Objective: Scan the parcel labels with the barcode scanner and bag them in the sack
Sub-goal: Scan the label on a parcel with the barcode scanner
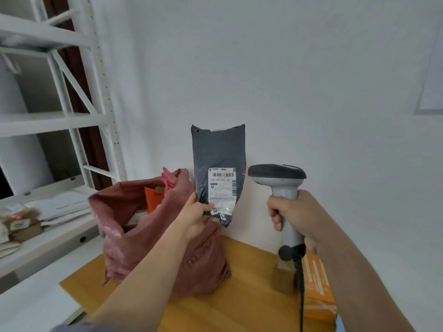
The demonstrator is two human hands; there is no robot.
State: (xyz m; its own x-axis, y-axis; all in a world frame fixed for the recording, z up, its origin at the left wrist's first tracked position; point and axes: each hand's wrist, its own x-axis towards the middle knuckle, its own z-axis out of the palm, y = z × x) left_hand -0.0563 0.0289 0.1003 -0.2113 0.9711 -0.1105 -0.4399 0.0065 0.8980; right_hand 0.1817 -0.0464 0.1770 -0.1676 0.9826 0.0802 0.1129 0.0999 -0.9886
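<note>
The scanning step is in hand. The left hand [199, 212] pinches the lower edge of a dark parcel [219, 164] and holds it upright, its white label [222, 189] facing the camera. The right hand [291, 212] is wrapped round the handle of the scanner [280, 188], just right of the parcel, with a red dot at the label's right edge. The beam likely needs to shift left onto the barcode; then the parcel should go into the open red sack [153, 238] on the surface [244, 295], below and left of the parcel.
</note>
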